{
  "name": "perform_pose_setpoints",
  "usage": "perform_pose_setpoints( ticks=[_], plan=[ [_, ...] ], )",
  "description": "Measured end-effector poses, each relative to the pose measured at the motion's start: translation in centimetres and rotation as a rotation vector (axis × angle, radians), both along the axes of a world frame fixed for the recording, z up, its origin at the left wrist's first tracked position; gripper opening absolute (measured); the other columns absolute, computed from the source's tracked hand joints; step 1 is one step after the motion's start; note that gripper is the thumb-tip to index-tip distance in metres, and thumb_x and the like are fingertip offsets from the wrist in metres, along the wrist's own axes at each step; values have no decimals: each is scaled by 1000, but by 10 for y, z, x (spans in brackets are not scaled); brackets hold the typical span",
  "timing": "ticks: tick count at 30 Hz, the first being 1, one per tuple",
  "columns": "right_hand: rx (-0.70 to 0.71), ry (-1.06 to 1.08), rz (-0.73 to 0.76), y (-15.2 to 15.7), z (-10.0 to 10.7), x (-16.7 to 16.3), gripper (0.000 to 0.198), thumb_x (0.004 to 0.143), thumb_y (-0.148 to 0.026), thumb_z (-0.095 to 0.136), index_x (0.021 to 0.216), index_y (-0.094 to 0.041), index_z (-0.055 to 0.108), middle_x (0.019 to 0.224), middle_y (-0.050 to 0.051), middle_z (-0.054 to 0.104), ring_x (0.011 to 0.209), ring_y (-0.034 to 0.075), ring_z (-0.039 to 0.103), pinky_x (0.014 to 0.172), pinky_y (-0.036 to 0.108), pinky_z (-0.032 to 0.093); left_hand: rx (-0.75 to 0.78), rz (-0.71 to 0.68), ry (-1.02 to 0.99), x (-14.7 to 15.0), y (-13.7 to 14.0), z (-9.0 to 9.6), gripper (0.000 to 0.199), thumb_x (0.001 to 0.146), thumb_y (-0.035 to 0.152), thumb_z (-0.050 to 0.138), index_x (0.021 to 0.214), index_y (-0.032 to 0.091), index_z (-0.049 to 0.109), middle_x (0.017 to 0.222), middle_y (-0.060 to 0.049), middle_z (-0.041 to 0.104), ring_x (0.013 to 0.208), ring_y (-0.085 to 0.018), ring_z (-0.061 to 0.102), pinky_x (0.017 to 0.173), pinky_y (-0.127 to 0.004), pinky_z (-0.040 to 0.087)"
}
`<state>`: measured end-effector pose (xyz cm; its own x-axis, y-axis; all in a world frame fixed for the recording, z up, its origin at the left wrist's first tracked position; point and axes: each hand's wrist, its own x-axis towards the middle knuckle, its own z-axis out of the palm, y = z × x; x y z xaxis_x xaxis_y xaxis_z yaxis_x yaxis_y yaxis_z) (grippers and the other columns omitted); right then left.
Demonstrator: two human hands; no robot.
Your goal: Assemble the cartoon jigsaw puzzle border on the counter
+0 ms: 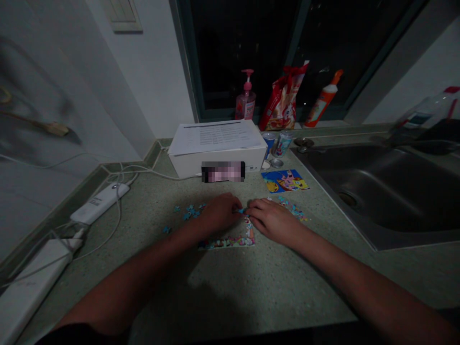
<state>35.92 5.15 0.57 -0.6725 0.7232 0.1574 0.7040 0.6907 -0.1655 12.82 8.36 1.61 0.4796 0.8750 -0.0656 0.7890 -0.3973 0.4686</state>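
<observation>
On the countertop lies a partly joined jigsaw puzzle border (pixel 230 242), its bottom edge and right side showing. My left hand (pixel 224 211) pinches a small blue puzzle piece (pixel 240 211) above the border's right side. From the other side my right hand (pixel 271 218) reaches in, its fingertips closed together at the same piece; whether they grip it or only touch it is hard to make out. Loose blue pieces (pixel 191 212) are scattered left of my left hand. More mixed pieces (pixel 293 208) lie behind my right hand. My left hand and forearm hide part of the puzzle.
A colourful cartoon picture card (pixel 285 181) lies behind my right hand. A phone (pixel 223 172) leans against a white box (pixel 219 143), with cans (pixel 282 143) beside it. The metal sink (pixel 395 191) is at right; power strips (pixel 100 203) and cables are at left.
</observation>
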Motion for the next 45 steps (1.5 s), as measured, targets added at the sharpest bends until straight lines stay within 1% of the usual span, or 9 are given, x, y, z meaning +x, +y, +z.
perform_pose_setpoints(
  ticks=[8,12,18,22,27,30,36,40,45],
  plan=[
    [4,54,-21,0,-2,1,29,106,-15,64,132,-19,76,119,14,77,108,30,73,94,47,61,-4,-8,-25,-2,1,-1,17,96,22,75,109,18,85,104,-9,79,91,-24,74,84,-36,54],
    [13,21,9,0,-3,1,23,108,-16,61,123,-19,78,118,13,76,108,31,73,95,47,61,6,-5,-33,-2,0,-1,19,94,20,74,110,17,85,105,-11,79,91,-25,74,82,-37,55],
    [29,67,-29,0,-2,2,26,106,-17,63,128,-22,76,121,12,79,111,29,74,98,45,60,42,52,-40,-11,10,12,18,94,20,72,108,19,84,104,-8,81,92,-24,74,84,-36,56],
    [28,111,-101,3,3,6,28,107,-17,60,130,-21,75,124,12,80,116,30,75,103,47,61,139,96,-123,-41,20,28,13,95,22,69,97,22,81,97,-4,81,86,-21,73,83,-33,57],
    [38,93,-142,7,5,14,26,106,-17,61,127,-20,77,126,12,81,117,30,76,105,49,61,257,177,-210,-106,18,38,18,93,39,69,92,24,80,93,-4,81,83,-22,72,82,-34,57],
    [42,82,-151,9,2,15,26,107,-17,59,125,-19,77,125,12,81,117,31,77,105,50,62,242,358,-244,-146,11,34,29,90,49,69,92,23,80,93,-7,83,84,-25,73,81,-36,57],
    [39,98,-159,10,-5,15,30,107,-18,55,127,-17,77,126,14,82,115,32,78,104,53,64,210,523,-291,-194,-8,18,41,84,61,69,93,22,80,96,-9,84,87,-27,75,85,-39,60],
    [38,115,-170,11,-5,16,32,107,-21,53,129,-19,76,126,14,82,114,33,79,101,54,65,219,569,-263,-192,-13,7,36,86,55,66,94,22,79,90,-8,83,84,-27,75,81,-39,60],
    [39,94,-153,12,-8,17,31,107,-22,52,125,-19,77,124,15,82,114,33,79,102,53,64,205,397,-173,-171,-19,-4,23,89,41,64,94,24,78,96,-7,81,87,-26,75,87,-40,60]
  ],
)
